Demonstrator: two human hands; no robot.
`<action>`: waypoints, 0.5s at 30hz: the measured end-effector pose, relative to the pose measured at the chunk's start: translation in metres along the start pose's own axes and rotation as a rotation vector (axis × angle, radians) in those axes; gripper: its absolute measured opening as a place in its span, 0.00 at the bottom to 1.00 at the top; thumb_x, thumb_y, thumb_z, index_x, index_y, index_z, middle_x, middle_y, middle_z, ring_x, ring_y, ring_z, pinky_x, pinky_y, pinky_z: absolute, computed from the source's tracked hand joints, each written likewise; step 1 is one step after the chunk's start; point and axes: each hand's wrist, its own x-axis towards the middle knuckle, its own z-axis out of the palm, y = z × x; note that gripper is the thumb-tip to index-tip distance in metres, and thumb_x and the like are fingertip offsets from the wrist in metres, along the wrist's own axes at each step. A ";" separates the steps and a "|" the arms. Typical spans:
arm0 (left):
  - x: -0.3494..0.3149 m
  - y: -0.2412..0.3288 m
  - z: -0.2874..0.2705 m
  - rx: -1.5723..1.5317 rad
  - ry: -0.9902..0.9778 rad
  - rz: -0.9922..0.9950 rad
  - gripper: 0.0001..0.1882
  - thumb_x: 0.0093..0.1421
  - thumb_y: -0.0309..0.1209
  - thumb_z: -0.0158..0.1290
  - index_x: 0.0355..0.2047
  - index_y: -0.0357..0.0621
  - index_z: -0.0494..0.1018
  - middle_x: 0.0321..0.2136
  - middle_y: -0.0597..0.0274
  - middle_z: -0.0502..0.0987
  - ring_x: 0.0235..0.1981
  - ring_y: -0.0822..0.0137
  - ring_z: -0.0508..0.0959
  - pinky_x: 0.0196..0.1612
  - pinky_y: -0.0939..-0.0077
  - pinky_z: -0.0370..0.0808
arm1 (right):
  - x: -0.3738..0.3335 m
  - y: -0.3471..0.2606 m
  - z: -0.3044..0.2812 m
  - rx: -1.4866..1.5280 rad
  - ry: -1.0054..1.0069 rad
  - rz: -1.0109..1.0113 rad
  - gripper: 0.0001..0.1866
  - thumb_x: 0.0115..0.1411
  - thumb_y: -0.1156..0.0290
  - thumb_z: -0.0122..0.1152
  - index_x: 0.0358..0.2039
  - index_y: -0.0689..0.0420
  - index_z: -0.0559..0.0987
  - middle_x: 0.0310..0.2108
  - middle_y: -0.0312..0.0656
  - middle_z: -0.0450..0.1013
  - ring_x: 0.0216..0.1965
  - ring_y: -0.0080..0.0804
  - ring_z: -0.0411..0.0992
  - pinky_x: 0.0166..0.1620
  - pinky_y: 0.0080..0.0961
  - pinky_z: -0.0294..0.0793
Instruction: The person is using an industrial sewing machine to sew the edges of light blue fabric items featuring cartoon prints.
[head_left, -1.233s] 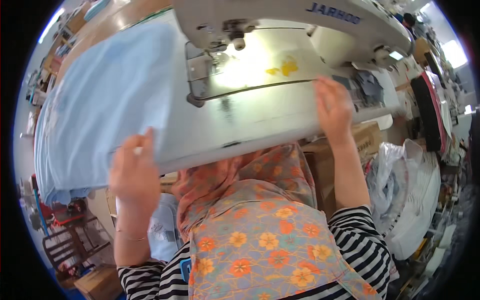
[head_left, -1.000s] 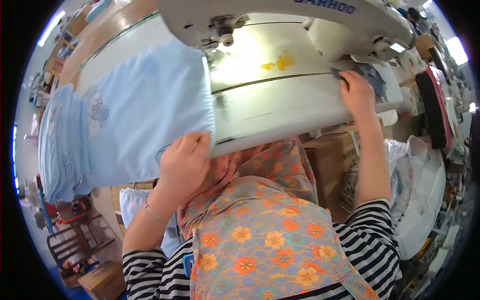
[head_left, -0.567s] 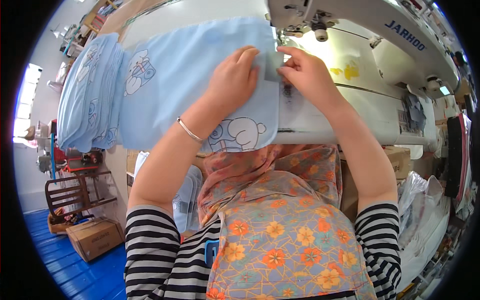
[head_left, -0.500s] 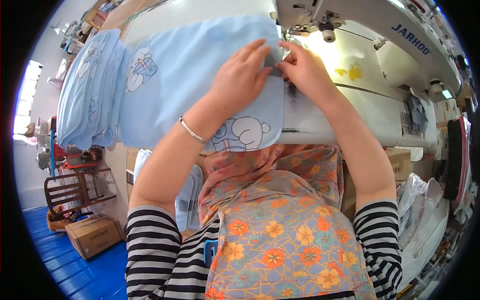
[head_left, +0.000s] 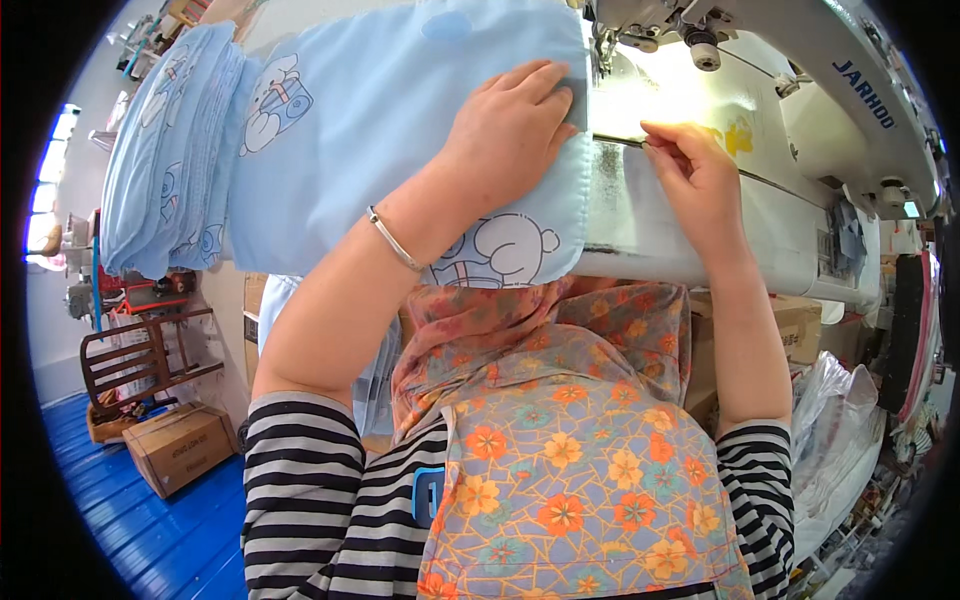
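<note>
A light blue cloth [head_left: 370,130] printed with white bears lies spread over the machine bed. My left hand [head_left: 510,130] rests flat on it near its right edge, fingers stretched out and lightly curved, palm down. To the right of that edge, apart from the cloth, my right hand [head_left: 695,175] is closed in a pinch above the bare bed. Whatever sits between its thumb and fingertips, if anything, is too small to name. Beyond both hands stands the white sewing machine [head_left: 850,90], its needle area just past the cloth's far right corner.
A thick stack of folded blue cloths [head_left: 165,160] lies left of the spread one. More blue pieces hang below the table, partly behind my left arm. A cardboard box [head_left: 180,447] and a brown wooden frame [head_left: 145,360] stand at the lower left. Clear plastic bags [head_left: 835,430] are at the right.
My right hand has left the cloth's edge and moved right, still pinched. My left hand has shifted slightly right and stays on the cloth. The whole view has shifted a little.
</note>
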 end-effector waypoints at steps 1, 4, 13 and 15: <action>0.000 -0.001 0.001 0.010 0.018 0.023 0.17 0.61 0.33 0.55 0.47 0.37 0.76 0.52 0.51 0.76 0.56 0.55 0.73 0.60 0.61 0.69 | 0.001 0.000 0.000 -0.024 -0.006 -0.028 0.12 0.61 0.79 0.60 0.46 0.60 0.81 0.35 0.37 0.76 0.36 0.20 0.73 0.42 0.18 0.73; 0.000 -0.001 0.002 -0.015 -0.014 0.003 0.17 0.61 0.34 0.55 0.48 0.37 0.76 0.52 0.51 0.76 0.56 0.56 0.73 0.61 0.62 0.68 | 0.001 -0.002 -0.001 -0.052 -0.022 -0.059 0.11 0.61 0.80 0.60 0.44 0.61 0.81 0.35 0.37 0.76 0.35 0.20 0.72 0.41 0.18 0.73; 0.001 -0.005 0.002 -0.053 -0.014 0.037 0.17 0.60 0.33 0.56 0.47 0.37 0.78 0.50 0.53 0.77 0.54 0.55 0.74 0.59 0.62 0.71 | -0.005 -0.010 0.001 -0.102 -0.188 -0.264 0.18 0.54 0.77 0.67 0.46 0.60 0.80 0.44 0.42 0.76 0.42 0.33 0.75 0.46 0.27 0.76; 0.002 -0.005 0.001 -0.061 -0.006 0.045 0.16 0.60 0.32 0.56 0.46 0.36 0.78 0.50 0.53 0.77 0.54 0.55 0.75 0.58 0.62 0.71 | -0.007 -0.015 0.003 -0.109 -0.245 -0.426 0.20 0.51 0.76 0.69 0.47 0.59 0.80 0.48 0.43 0.75 0.45 0.38 0.76 0.48 0.30 0.77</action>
